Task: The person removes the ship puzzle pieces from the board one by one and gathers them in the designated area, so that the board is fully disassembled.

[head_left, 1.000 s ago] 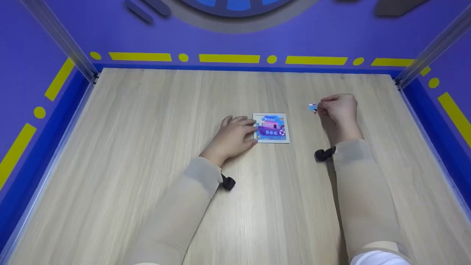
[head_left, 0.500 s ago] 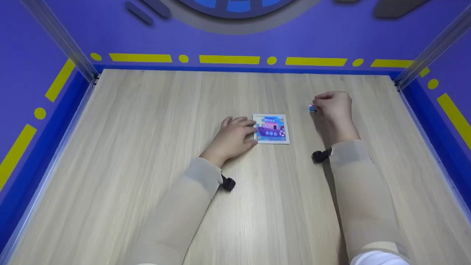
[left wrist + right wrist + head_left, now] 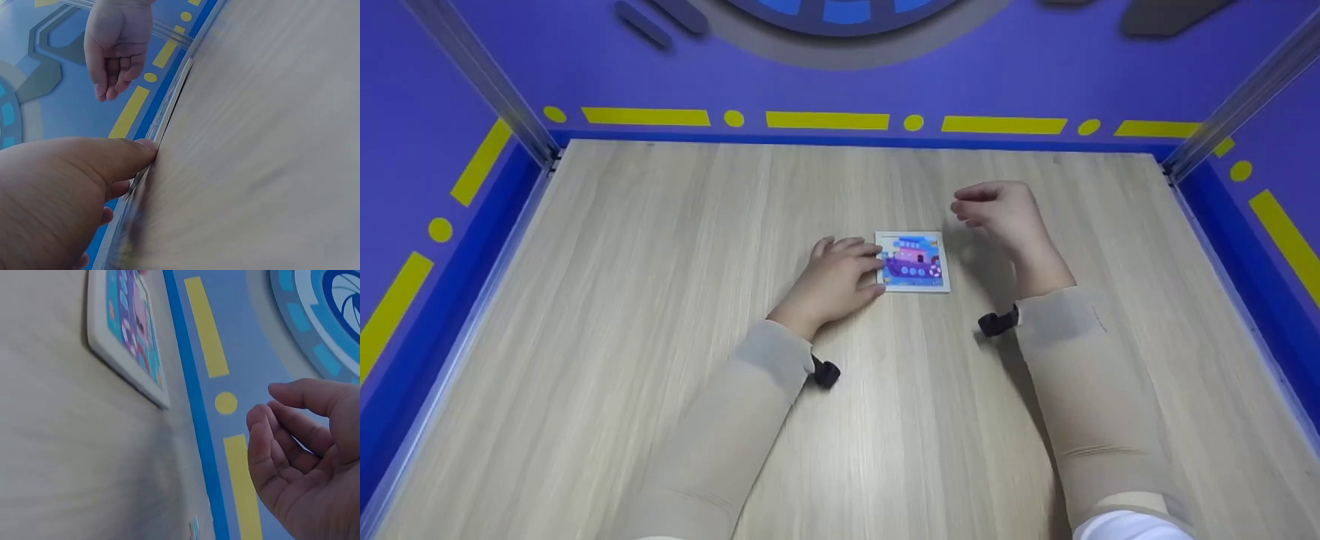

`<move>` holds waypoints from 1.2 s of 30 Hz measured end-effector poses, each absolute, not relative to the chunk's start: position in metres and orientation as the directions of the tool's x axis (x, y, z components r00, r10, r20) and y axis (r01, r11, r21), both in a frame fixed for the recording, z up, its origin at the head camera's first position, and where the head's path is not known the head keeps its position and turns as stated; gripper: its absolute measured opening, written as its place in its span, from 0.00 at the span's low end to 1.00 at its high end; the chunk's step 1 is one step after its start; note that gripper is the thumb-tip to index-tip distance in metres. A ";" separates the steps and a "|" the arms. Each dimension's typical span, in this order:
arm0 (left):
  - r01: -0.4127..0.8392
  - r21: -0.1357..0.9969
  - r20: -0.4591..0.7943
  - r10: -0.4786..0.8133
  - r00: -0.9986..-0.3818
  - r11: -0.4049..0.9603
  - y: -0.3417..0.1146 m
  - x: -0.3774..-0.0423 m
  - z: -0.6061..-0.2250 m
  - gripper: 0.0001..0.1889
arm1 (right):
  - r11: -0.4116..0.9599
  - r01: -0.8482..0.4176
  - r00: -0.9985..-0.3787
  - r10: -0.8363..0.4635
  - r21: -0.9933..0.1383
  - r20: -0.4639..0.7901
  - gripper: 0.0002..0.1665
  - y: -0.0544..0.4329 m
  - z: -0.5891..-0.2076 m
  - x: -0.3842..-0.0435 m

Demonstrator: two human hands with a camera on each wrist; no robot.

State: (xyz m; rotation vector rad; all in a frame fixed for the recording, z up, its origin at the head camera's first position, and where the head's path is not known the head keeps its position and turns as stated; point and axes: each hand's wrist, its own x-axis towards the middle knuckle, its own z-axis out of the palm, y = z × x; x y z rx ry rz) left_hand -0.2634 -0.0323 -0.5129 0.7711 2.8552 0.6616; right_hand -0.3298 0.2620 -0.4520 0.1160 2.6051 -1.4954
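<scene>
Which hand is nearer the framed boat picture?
Left. The left hand touches the framed boat picture at its left edge; the right hand hovers off its far right corner, not touching.

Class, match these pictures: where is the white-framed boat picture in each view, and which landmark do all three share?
Head: boat picture just right of centre.
Left wrist: boat picture nearly edge-on, a thin slanting strip slightly left of centre.
Right wrist: boat picture upper left, cut by the top edge.
Shared landmark: right hand.
</scene>
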 end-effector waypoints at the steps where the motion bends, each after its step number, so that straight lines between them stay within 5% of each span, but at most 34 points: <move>1: 0.452 0.442 0.005 0.502 -0.865 0.775 -0.032 -0.263 -0.513 0.27 | 0.497 0.122 -0.988 -0.021 -0.859 -0.152 0.26 0.259 -0.452 -0.329; 17: 0.449 0.431 -0.007 0.500 -0.866 0.783 -0.033 -0.264 -0.512 0.28 | 0.581 -0.039 -0.955 -0.261 -0.813 -0.141 0.27 0.227 -0.471 -0.323; 36: 0.465 0.429 0.006 0.513 -0.858 0.774 -0.033 -0.265 -0.512 0.27 | 0.715 -0.145 -0.915 -0.360 -0.684 -0.183 0.24 0.214 -0.489 -0.325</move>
